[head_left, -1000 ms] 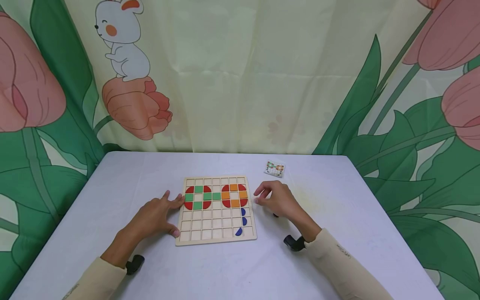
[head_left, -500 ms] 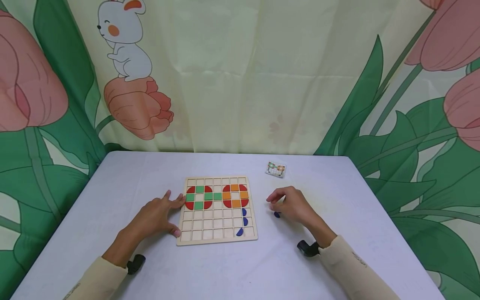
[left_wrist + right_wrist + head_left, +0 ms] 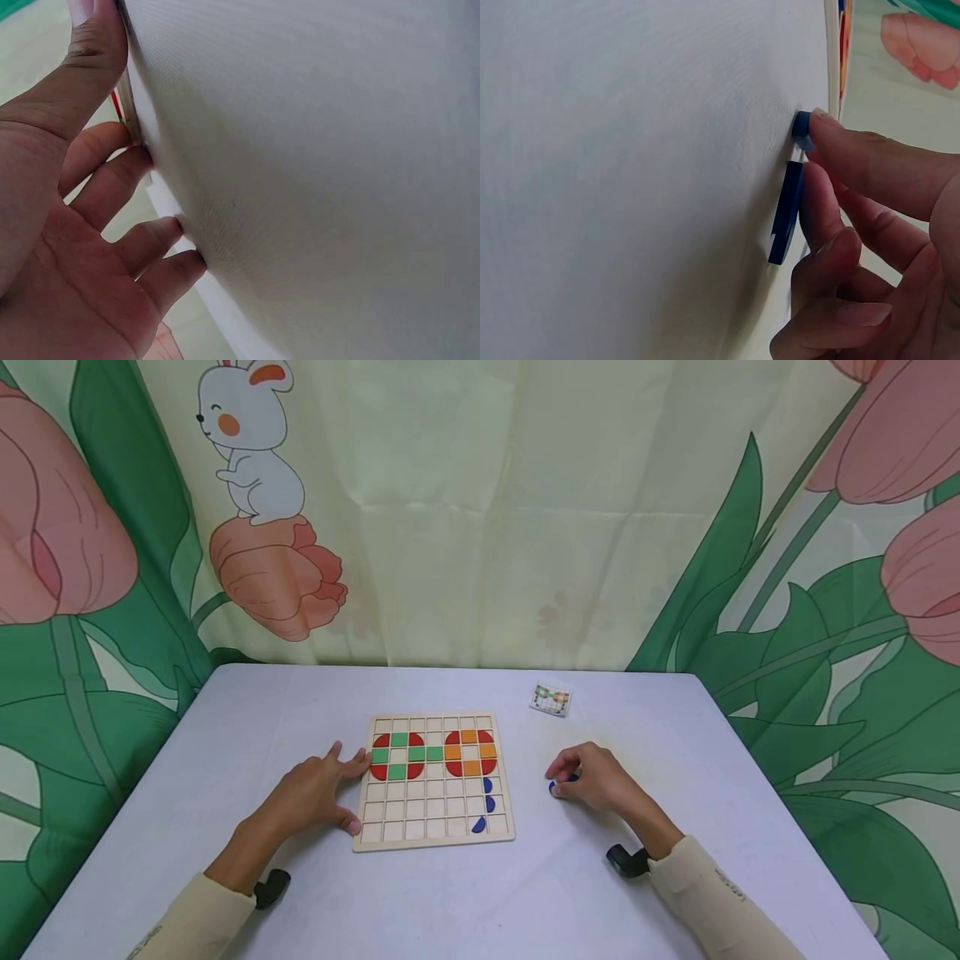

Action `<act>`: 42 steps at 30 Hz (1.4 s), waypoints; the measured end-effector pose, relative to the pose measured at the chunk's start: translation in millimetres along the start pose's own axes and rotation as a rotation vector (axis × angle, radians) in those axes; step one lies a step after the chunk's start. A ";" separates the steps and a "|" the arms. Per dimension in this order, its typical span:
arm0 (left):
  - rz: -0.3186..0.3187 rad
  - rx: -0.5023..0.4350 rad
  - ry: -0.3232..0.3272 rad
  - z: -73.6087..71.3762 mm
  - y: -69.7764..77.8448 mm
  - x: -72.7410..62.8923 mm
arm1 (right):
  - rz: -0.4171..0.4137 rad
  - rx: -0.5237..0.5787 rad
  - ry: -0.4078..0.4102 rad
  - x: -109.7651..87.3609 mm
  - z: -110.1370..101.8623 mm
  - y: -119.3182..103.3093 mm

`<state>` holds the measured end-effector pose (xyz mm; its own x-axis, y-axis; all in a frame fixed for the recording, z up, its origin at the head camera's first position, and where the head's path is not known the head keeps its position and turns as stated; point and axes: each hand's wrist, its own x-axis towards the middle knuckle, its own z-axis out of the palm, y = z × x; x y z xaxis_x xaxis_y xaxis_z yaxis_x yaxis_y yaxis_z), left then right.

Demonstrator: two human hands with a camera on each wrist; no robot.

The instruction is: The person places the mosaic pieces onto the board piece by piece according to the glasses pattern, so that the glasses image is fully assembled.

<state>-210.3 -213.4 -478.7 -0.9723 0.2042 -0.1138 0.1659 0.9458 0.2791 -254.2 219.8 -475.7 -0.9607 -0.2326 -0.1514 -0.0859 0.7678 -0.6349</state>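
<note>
A wooden grid board point(image 3: 435, 811) lies flat on the table, with red, green and orange pieces in its upper rows and a few blue half-circle pieces point(image 3: 490, 804) down its right side. Along its left edge rests my left hand point(image 3: 311, 789), thumb and fingers spread, touching the rim. To the right of the board my right hand point(image 3: 596, 777) is low over the table. Its thumb and a finger pinch a blue half-circle piece point(image 3: 801, 129) at the tabletop. A second blue piece point(image 3: 786, 214) lies beside it, under the other fingers and mostly covered in the head view.
A small pattern card point(image 3: 551, 699) lies beyond the board on the right, showing a coloured grid design. White cloth covers the table point(image 3: 450, 902). Behind the table's far edge hangs a curtain point(image 3: 480, 527) printed with flowers and a rabbit.
My right hand has moved right, away from the board's edge, and come down onto the blue pieces on the table. The left hand has stayed at the board's left edge.
</note>
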 end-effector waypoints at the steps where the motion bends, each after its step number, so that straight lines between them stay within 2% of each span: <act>1: -0.001 0.001 0.000 0.0 -0.1 0.0 | -0.005 0.000 -0.002 -0.2 -0.5 0.6; 8: -0.004 0.000 -0.005 0.7 -0.4 0.1 | 0.003 -0.012 -0.026 -0.2 -1.1 1.0; 14: -0.010 -0.001 -0.010 2.2 -0.4 0.5 | -0.031 -0.003 -0.031 1.7 -0.9 1.4; 22: -0.008 0.000 -0.009 3.3 0.1 -0.3 | -0.064 0.080 -0.122 4.8 4.8 -3.5; 27: -0.012 -0.003 -0.009 3.4 0.5 -0.8 | -0.108 0.097 -0.162 6.7 10.0 -14.7; 42: -0.005 -0.009 0.000 2.3 -0.8 0.7 | -0.212 0.169 -0.181 15.8 32.3 -67.2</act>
<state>-210.7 -213.5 -481.2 -0.9733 0.1989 -0.1149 0.1592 0.9446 0.2869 -255.1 145.2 -459.9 -0.8625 -0.4903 -0.1252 -0.2191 0.5848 -0.7810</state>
